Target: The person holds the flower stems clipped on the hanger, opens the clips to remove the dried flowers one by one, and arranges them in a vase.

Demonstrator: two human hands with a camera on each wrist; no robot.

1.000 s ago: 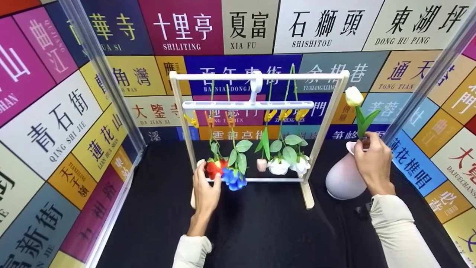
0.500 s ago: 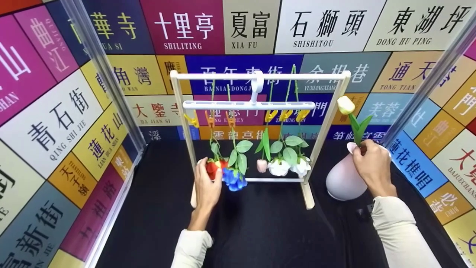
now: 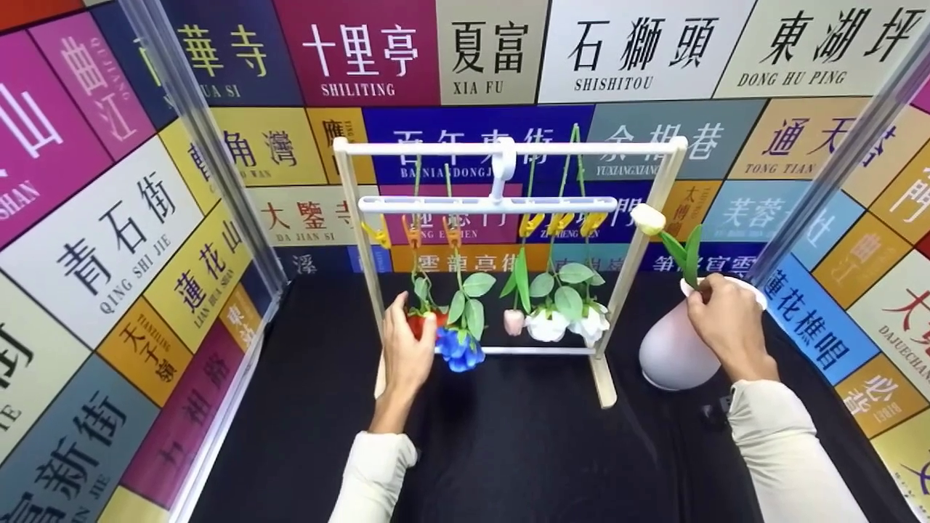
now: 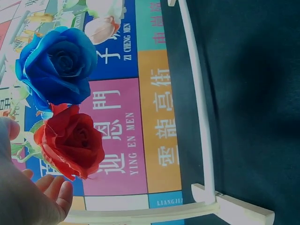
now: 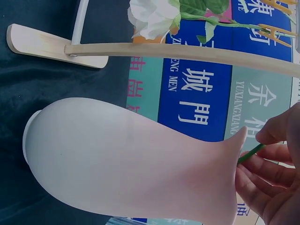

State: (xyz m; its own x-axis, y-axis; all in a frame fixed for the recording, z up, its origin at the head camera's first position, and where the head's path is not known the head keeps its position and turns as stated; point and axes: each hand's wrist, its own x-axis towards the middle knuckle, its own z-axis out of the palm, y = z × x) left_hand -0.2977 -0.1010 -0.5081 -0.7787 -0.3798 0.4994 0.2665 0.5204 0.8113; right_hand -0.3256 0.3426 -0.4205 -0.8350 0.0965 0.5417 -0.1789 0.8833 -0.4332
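My right hand (image 3: 732,323) pinches the green stem of a white tulip (image 3: 648,219) at the mouth of a pale pink-and-white vase (image 3: 674,350). The stem (image 5: 253,153) dips past the vase's rim in the right wrist view, and the bloom leans left. My left hand (image 3: 408,354) is at a red rose (image 4: 70,140) hanging head down, its thumb and fingers spread on either side of the flower's stem end. Beside that rose hangs a blue rose (image 4: 61,65). In the head view the left hand covers part of the red rose.
A wooden rack (image 3: 649,200) carries a white hanger (image 3: 487,206) with yellow and orange clips. A pink tulip (image 3: 514,322) and two white roses (image 3: 546,324) hang upside down at its right. Black cloth (image 3: 523,450) covers the table; panels with printed characters enclose it.
The white tulip has tilted left and sunk lower as my right hand moved slightly down at the vase mouth. My left hand has shifted slightly, covering more of the red rose.
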